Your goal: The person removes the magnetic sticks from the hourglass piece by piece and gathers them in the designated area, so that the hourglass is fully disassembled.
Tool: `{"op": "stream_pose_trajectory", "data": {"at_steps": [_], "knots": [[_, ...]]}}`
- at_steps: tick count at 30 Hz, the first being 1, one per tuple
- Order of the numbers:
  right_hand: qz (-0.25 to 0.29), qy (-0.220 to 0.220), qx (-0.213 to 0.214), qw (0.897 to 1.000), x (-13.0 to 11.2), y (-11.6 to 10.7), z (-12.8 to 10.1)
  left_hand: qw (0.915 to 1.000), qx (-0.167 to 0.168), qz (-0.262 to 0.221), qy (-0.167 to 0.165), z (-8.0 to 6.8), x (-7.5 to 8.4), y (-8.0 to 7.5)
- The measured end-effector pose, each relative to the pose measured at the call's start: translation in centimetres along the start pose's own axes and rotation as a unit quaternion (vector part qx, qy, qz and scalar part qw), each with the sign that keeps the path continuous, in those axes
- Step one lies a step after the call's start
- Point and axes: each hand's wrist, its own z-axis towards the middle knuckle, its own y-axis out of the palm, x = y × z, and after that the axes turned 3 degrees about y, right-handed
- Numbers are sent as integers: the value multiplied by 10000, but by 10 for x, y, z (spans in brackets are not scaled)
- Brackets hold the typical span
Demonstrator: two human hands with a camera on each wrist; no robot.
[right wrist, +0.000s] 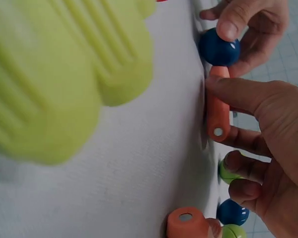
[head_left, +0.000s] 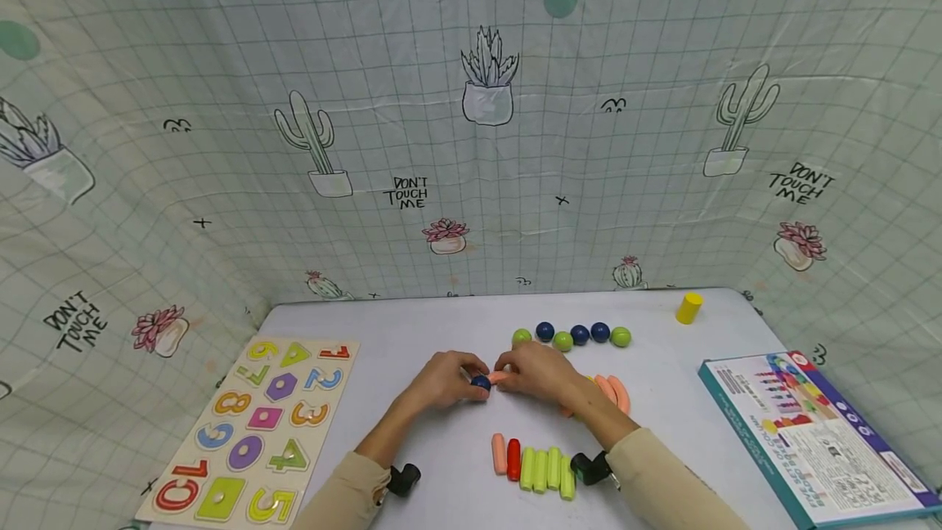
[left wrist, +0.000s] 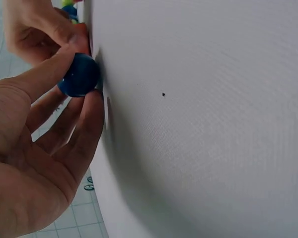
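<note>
White table (head_left: 412, 334) under cactus-print sheeting. Mid-table, left hand (head_left: 441, 381) is pinching blue ball (head_left: 481, 384) between thumb and fingertips; right hand (head_left: 537, 370) is gripping orange rod (right wrist: 218, 111), tip touching ball. Both look light, hard, glossy, likely slippery; best held round the middle.

A white table against a cloth backdrop printed with cacti.

The pale green cloth backdrop (head_left: 471, 145) has a thin grid, potted cacti, pink succulents and the words "DON'T TOUCH ME". It hangs creased behind and beside the white table (head_left: 412, 334), curving round both sides. Light is even and soft.
</note>
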Motion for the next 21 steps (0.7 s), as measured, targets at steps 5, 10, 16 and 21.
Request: {"op": "stream_pose_trajectory", "data": {"at_steps": [5, 10, 16, 21], "knots": [[-118, 115, -50, 9999, -1, 3, 0, 9999, 18, 5, 108, 1, 1, 1], [9, 50, -152, 9999, -2, 3, -2, 9997, -72, 4, 230, 1, 2, 2], [-172, 76, -118, 9998, -2, 0, -5, 9993, -25, -27, 365, 2, 5, 5], [-116, 377, 154, 9991, 2, -5, -11, 9993, 266, 11, 268, 3, 5, 4]]}}
